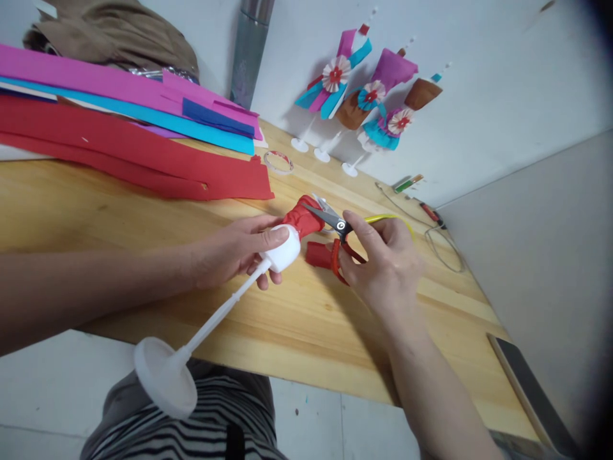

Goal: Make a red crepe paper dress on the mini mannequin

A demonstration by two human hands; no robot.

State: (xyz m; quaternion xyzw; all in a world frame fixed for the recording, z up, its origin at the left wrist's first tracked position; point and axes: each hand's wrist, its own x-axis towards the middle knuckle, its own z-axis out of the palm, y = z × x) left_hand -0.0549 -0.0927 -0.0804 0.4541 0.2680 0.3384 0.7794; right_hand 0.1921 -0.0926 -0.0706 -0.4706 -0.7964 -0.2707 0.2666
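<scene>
One wooden worktop [287, 326] lay partly beneath a white plastic stand [218, 317], seemingly light and stiff, best held by the cup [287, 251] the left hand [239, 249] pinched; the right hand [387, 262] gripped scissors [341, 225], blades parted at the red wrapping [302, 218], which looked soft and easily creased.

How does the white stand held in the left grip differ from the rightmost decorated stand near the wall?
The held stand is lifted and slanted in the left grip, while the rightmost decorated stand has its base on the table.
The held stand shows red material at its far end; the decorated stand wears brown, purple and turquoise pieces plus a flower.
Both have a white round base and thin white stem.
</scene>
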